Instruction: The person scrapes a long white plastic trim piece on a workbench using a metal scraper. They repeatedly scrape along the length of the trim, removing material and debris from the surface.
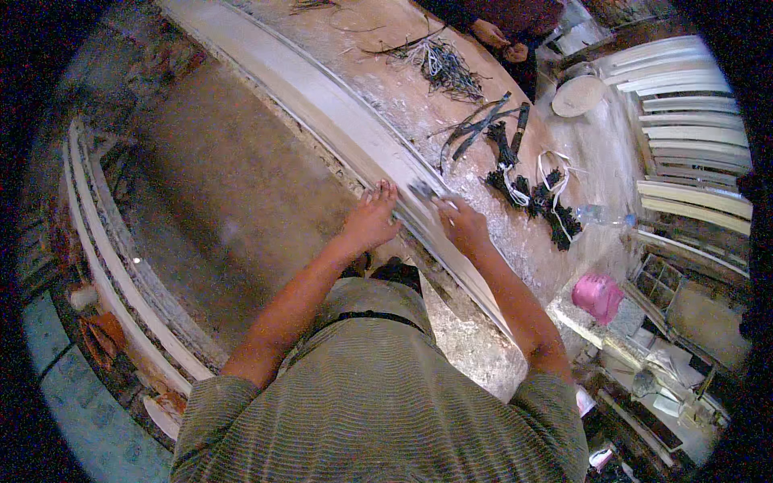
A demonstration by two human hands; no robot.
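A long pale, whitish board [302, 76] runs diagonally from the upper left down toward my right forearm. My left hand [374, 217] lies at its near edge with the fingers stretched onto its surface. In my right hand [463, 223] is a small grey flat-bladed tool [420, 190], held by closed fingers against the board. The tool is blurred, and its handle is mostly hidden in my grip. To the right of it, bundles of black ties [509, 183] with white cords lie on the brown, dusty tabletop [475, 181].
A tangle of dark and white strips [443, 68] lies farther back on the table. Across it, a co-worker's hands [501, 42] are close together. A round pale stool top [577, 96], a clear bottle [604, 216], a pink bundle [597, 299] and racked white strips [692, 129] are at the right.
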